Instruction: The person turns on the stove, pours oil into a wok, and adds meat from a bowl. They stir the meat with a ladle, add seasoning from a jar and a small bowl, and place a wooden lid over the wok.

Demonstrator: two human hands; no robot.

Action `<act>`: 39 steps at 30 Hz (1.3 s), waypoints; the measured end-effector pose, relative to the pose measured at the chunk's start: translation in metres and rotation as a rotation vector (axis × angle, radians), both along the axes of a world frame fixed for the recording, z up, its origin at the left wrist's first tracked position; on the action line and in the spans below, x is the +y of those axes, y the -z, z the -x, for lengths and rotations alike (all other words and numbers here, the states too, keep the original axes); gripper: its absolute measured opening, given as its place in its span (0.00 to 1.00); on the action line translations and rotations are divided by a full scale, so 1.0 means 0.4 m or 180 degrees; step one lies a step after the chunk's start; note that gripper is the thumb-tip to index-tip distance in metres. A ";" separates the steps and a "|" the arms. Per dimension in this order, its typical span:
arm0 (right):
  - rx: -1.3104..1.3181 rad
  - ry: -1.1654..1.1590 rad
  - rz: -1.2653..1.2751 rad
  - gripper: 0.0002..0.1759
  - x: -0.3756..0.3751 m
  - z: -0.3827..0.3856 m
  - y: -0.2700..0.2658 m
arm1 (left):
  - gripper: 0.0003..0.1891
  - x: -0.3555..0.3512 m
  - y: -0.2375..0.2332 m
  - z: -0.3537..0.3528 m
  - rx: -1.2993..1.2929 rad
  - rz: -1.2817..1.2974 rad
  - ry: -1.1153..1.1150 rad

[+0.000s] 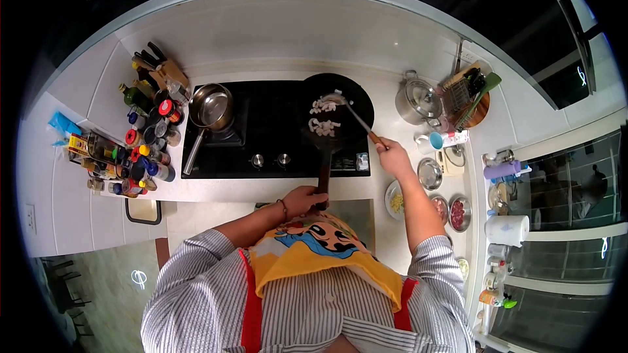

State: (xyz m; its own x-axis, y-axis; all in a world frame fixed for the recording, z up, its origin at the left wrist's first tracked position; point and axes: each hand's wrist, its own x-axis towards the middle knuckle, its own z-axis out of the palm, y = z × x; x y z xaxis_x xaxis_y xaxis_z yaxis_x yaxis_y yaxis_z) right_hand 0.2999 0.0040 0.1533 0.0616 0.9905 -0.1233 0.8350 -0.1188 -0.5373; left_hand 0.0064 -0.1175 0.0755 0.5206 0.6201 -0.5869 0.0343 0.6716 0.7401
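I stand at a black hob (275, 132) set into a white counter, seen from above my head. My left hand (304, 200) is closed around the long dark handle of a wok (350, 91), just at the front edge of the hob. The wok sits on the right side of the hob, its handle pointing straight back at me. My right hand (393, 155) grips the wooden end of a spatula (357, 118), just off the hob's right edge. The spatula slants up and left, and its blade is down inside the wok among pale food pieces (324, 125) spread over the wok's left half.

On the left side of the hob stands a steel pan (211, 107), its handle angled toward the front left. Left of the hob is a crowd of bottles (139, 151) and jars, with a knife block (162, 70) behind them. Right of the hob, toward the back, stands a lidded steel pot (417, 100). Right of the hob, nearer to me, are small bowls (460, 213) and a plate (394, 200) of chopped food. I wear a striped shirt and a yellow apron with red straps.
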 end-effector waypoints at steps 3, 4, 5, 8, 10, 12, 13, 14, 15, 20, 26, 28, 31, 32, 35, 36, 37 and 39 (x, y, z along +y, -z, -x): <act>0.0369 -0.0137 0.0536 0.19 -0.014 -0.011 -0.020 | 0.19 -0.006 -0.018 0.008 0.0037 -0.0024 -0.0003; 0.0373 -0.0143 0.0548 0.19 -0.014 -0.033 -0.027 | 0.19 -0.006 -0.028 0.010 0.0069 -0.0074 0.0005; 0.0275 -0.0155 0.0556 0.19 -0.015 -0.049 -0.043 | 0.19 -0.008 -0.032 0.009 0.0095 -0.0127 0.0015; 0.0148 -0.0093 0.0558 0.19 -0.015 -0.042 -0.066 | 0.19 -0.008 -0.007 0.000 0.0037 -0.0115 -0.0048; 0.0059 0.0101 0.0304 0.19 -0.011 0.002 -0.050 | 0.19 -0.005 -0.025 -0.001 0.0093 -0.0097 0.0008; 0.0072 -0.0062 0.0078 0.19 0.002 0.006 0.011 | 0.19 -0.002 -0.029 -0.001 0.0158 -0.0080 0.0043; 0.0164 -0.0078 0.0224 0.19 0.000 0.007 0.018 | 0.19 -0.002 -0.021 0.000 0.0127 -0.0039 0.0036; 0.0261 -0.0095 0.0375 0.18 -0.004 0.010 0.024 | 0.19 -0.003 -0.012 0.002 0.0101 0.0007 0.0026; 0.0425 -0.0171 0.0552 0.17 -0.021 0.009 -0.035 | 0.19 -0.006 -0.001 0.003 0.0115 0.0015 0.0023; 0.0231 -0.0150 0.0444 0.17 -0.017 -0.074 -0.053 | 0.17 -0.010 -0.003 -0.002 -0.0094 0.0138 -0.0171; 0.0215 -0.0156 0.0327 0.19 -0.002 0.024 0.023 | 0.17 -0.005 0.000 0.002 0.0008 0.0135 -0.0090; 0.0303 -0.0191 0.0465 0.19 -0.022 0.017 -0.012 | 0.17 -0.004 -0.012 0.005 0.0020 0.0158 -0.0093; 0.0156 -0.0437 0.0488 0.17 -0.063 -0.006 -0.168 | 0.17 -0.007 0.009 -0.002 -0.0030 0.0160 -0.0114; 0.0142 -0.0454 0.0491 0.17 -0.075 -0.015 -0.219 | 0.17 -0.005 0.017 -0.003 -0.0062 0.0126 -0.0137; -0.0732 -0.0712 0.0093 0.16 -0.105 -0.024 -0.318 | 0.18 -0.005 0.015 0.002 -0.0051 0.0118 -0.0085; -0.0947 -0.0762 0.0104 0.16 -0.112 -0.020 -0.340 | 0.18 -0.005 0.016 0.003 -0.0049 0.0118 -0.0079; -0.1164 -0.0807 0.0115 0.16 -0.117 -0.019 -0.350 | 0.18 -0.004 0.017 0.004 -0.0033 0.0044 -0.0044; -0.1302 -0.0853 0.0014 0.16 -0.103 -0.018 -0.291 | 0.18 -0.004 0.016 0.000 -0.0026 -0.0027 -0.0002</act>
